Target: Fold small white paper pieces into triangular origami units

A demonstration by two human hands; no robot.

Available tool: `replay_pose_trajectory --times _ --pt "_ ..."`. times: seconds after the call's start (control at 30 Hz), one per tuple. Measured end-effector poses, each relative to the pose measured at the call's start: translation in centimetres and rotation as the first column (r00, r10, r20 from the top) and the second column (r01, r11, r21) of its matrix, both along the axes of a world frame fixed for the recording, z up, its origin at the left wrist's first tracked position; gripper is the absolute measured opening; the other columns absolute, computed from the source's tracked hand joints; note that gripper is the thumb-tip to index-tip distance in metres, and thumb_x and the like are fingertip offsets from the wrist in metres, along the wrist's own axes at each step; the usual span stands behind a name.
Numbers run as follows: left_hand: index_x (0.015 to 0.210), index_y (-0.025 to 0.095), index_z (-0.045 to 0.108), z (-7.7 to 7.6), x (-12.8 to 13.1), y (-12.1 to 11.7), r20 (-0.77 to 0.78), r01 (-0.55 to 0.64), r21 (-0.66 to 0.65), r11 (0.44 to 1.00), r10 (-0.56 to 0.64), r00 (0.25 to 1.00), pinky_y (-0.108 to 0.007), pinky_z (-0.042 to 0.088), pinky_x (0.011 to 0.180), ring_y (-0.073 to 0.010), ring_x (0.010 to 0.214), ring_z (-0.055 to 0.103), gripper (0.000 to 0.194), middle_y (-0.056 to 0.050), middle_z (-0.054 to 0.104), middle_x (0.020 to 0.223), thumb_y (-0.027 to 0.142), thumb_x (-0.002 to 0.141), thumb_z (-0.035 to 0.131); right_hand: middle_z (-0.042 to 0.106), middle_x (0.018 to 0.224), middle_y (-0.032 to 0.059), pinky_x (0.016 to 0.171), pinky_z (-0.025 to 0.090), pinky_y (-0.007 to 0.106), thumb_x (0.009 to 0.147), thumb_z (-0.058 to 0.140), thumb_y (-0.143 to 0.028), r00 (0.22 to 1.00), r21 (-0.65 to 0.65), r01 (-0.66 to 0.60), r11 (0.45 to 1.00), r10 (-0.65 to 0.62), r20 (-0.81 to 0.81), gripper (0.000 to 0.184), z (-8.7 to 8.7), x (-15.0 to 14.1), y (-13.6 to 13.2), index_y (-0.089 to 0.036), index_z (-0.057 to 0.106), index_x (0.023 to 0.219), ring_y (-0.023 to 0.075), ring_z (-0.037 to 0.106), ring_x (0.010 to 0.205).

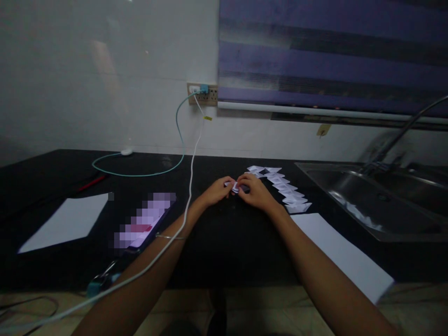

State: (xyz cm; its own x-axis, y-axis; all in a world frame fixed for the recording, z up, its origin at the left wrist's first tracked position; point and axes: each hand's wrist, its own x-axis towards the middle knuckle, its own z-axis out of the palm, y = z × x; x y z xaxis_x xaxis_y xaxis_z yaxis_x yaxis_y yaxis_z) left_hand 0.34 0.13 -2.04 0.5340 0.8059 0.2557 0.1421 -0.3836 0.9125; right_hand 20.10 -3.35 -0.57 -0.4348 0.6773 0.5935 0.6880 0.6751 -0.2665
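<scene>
A small folded piece of white paper is pinched between both hands above the dark counter. My left hand grips its left side, with the fingers closed. On its right side my right hand holds it, thumb and fingers pressed together. Just beyond and right of my right hand lie several folded white paper triangles, partly overlapping in rows. The exact shape of the held paper is mostly covered by my fingers.
White sheets lie under my right forearm's side; another sheet is at the left. A phone with a lit screen rests beside my left forearm. A white cable crosses that forearm from the socket. A sink is right.
</scene>
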Motion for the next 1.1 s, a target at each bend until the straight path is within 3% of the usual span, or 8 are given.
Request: replay_pose_trajectory --times 0.17,0.37,0.53,0.67,0.8,0.97,1.1 --pt "0.093 0.016 0.065 -0.6 0.0 0.3 -0.04 -0.04 0.086 0.996 0.044 0.998 -0.022 0.042 0.056 -0.0121 0.058 0.056 0.033 -0.002 0.066 0.073 0.044 0.099 0.05 0.068 0.111 0.0123 0.094 0.051 0.04 0.086 0.067 -0.021 1.0 -0.073 0.006 0.997 -0.007 -0.009 0.01 0.2 -0.3 -0.6 -0.018 0.074 0.093 0.0245 0.064 0.103" --pt "0.1 0.016 0.068 -0.4 0.0 -0.1 -0.11 -0.027 0.175 0.984 0.046 0.993 -0.029 0.049 0.077 -0.0184 0.084 0.066 0.032 -0.007 0.072 0.093 0.042 0.098 0.05 0.071 0.099 0.011 0.09 0.051 0.038 0.088 0.064 -0.018 0.995 -0.086 0.024 0.996 -0.032 -0.096 0.009 -0.4 -0.1 0.2 -0.016 0.073 0.09 0.0221 0.066 0.093" --pt "0.102 0.016 0.07 0.0 -0.1 -0.7 -0.117 -0.006 0.179 0.984 0.027 0.993 -0.031 0.049 0.086 -0.0203 0.093 0.067 0.033 -0.008 0.073 0.101 0.042 0.099 0.05 0.07 0.099 0.0103 0.089 0.049 0.036 0.085 0.065 -0.014 0.997 -0.134 0.07 0.988 -0.073 -0.017 0.012 -0.6 0.0 0.2 -0.015 0.072 0.095 0.022 0.065 0.092" --pt "0.107 0.017 0.068 0.0 0.1 -0.8 -0.069 -0.048 0.122 0.991 0.057 0.996 -0.028 0.049 0.075 -0.0172 0.081 0.065 0.033 -0.005 0.071 0.093 0.045 0.097 0.054 0.07 0.101 0.013 0.09 0.049 0.038 0.091 0.06 -0.017 0.982 -0.088 0.182 0.979 -0.176 0.068 0.012 -0.3 0.9 0.3 -0.015 0.071 0.095 0.0242 0.064 0.095" --pt "0.121 0.016 0.061 0.1 0.0 -0.7 -0.062 -0.122 0.016 0.992 0.123 0.99 -0.024 0.044 0.058 -0.0116 0.061 0.058 0.036 -0.002 0.067 0.087 0.041 0.098 0.053 0.071 0.102 0.0145 0.092 0.047 0.036 0.085 0.06 -0.006 0.918 -0.088 0.388 0.917 -0.377 0.12 0.017 0.0 2.8 0.9 -0.013 0.073 0.094 0.0257 0.064 0.098" --pt "0.115 0.014 0.065 0.6 0.0 -1.0 -0.187 -0.081 0.091 0.993 0.097 0.978 -0.028 0.05 0.076 -0.0156 0.081 0.064 0.029 -0.007 0.071 0.097 0.033 0.099 0.05 0.073 0.11 0.0155 0.098 0.044 0.035 0.089 0.059 -0.009 0.813 -0.181 0.581 0.794 -0.557 0.167 0.026 0.1 4.2 1.3 -0.011 0.076 0.108 0.027 0.064 0.109" --pt "0.111 0.014 0.068 0.8 0.0 -1.1 -0.243 -0.047 0.135 0.99 0.079 0.967 -0.032 0.05 0.086 -0.0194 0.094 0.066 0.028 -0.008 0.072 0.101 0.032 0.099 0.049 0.071 0.115 0.0173 0.1 0.043 0.034 0.09 0.058 -0.008 0.794 -0.189 0.606 0.772 -0.578 0.187 0.028 0.0 4.1 1.5 -0.01 0.077 0.111 0.0282 0.062 0.114"
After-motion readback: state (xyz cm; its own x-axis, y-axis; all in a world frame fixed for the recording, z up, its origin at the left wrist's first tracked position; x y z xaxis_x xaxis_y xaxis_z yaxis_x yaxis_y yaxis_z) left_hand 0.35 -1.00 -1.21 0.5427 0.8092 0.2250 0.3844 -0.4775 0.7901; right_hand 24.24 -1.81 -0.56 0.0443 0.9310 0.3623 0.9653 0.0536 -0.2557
